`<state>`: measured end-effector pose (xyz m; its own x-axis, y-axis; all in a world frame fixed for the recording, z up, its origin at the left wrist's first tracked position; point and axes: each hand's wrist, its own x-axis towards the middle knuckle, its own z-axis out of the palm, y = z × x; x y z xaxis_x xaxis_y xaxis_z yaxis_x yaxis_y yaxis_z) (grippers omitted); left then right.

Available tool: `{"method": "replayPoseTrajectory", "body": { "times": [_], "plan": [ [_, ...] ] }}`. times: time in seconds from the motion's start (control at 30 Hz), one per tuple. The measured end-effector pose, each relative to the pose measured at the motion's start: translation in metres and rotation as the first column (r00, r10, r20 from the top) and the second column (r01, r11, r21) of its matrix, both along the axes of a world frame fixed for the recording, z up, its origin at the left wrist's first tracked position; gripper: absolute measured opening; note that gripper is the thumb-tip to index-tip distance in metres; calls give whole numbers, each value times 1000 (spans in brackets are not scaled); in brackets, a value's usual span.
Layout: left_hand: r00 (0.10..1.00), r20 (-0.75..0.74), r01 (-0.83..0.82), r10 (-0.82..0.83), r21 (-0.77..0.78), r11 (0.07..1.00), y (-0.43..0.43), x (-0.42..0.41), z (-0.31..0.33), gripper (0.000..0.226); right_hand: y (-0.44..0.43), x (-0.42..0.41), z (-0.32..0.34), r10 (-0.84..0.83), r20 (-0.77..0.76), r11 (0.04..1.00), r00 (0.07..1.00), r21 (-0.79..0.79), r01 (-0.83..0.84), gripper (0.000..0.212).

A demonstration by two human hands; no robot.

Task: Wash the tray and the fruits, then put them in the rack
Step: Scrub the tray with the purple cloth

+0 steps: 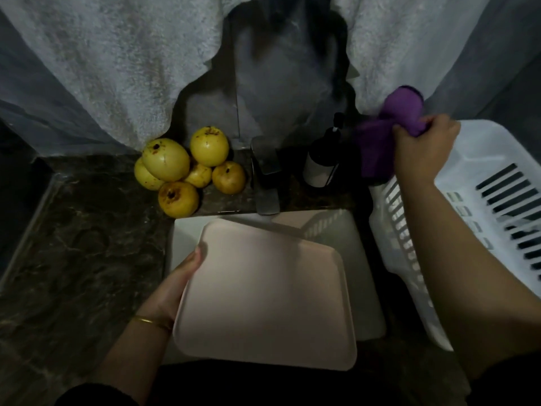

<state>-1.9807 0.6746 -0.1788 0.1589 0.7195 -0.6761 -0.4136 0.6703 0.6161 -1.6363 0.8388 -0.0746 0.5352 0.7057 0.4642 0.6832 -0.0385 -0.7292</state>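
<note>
A pale pink tray [269,294] lies tilted over the white sink [351,244]. My left hand [172,285] grips the tray's left edge, thumb on top. Several yellow fruits [187,168] with brown spots are piled on the dark counter behind the sink, to the left of the tap. My right hand [421,145] is raised at the back right and grips a purple cloth [389,133]. The white slatted rack [480,200] stands on the right, under my right forearm.
A grey tap [265,174] stands behind the sink in the middle. A dark pump bottle [322,162] with a pale label stands just right of it. The dark marbled counter [82,244] stretches to the left. Pale towels hang on the wall behind.
</note>
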Motion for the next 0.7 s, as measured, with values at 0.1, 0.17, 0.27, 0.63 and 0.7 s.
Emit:
{"method": "replayPoseTrajectory", "body": {
  "times": [0.1,0.17,0.27,0.63,0.7],
  "plan": [
    [1000,2,-12,12,-37,999,-1,-2,-4,47,17,17,-2,-66,-48,993,997,-101,61,15],
    [999,-6,-38,38,-40,998,0,-1,-5,43,26,25,-13,-89,21,929,996,-359,90,47],
    [998,8,-58,58,-44,997,3,1,-5,38,29,22,-32,46,108,833,993,-553,22,66],
    [997,61,-31,39,-128,991,11,2,4,49,31,21,-26,5,281,892,960,-436,123,38],
    [999,32,-35,39,-126,991,12,2,4,50,33,25,-20,-73,243,918,967,-362,160,37]
  ]
}}
